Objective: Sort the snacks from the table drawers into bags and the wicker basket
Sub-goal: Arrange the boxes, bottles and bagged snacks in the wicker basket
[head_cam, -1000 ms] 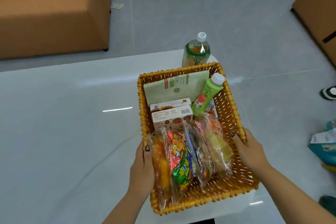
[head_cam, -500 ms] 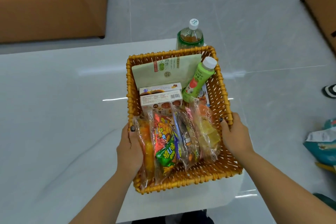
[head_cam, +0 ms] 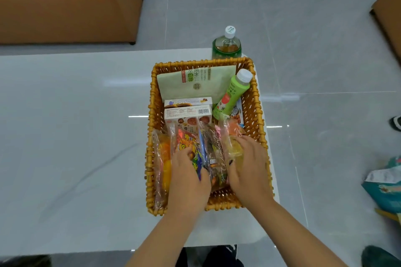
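My left hand (head_cam: pixel 186 171) and right hand (head_cam: pixel 247 169) are both down inside the woven orange-brown wicker basket (head_cam: pixel 152 136), fingers laid over the clear crinkly cellophane snack packets (head_cam: pixel 208 147) at its 6 o'clock end; whether the fingers pinch anything, cannot tell. Basket sits on the glossy white table (head_cam: pixel 76 136), near its 3 o'clock edge. Packets look light, soft, slippery; I'd take them by the sealed ends, not the middle, since the contents probably crush. Two small white cardboard biscuit boxes (head_cam: pixel 187 112) mid-basket: stiff, easy to grab by the sides. Pale green flat paper pouch (head_cam: pixel 195 84) stands at 12 o'clock, print too small to read. Green plastic juice bottle with white cap (head_cam: pixel 232 95) leans at 2 o'clock, label reads "HPP"; heavier, grab by the body. Round green tea bottle (head_cam: pixel 226 46) stands just beyond the basket at 12.
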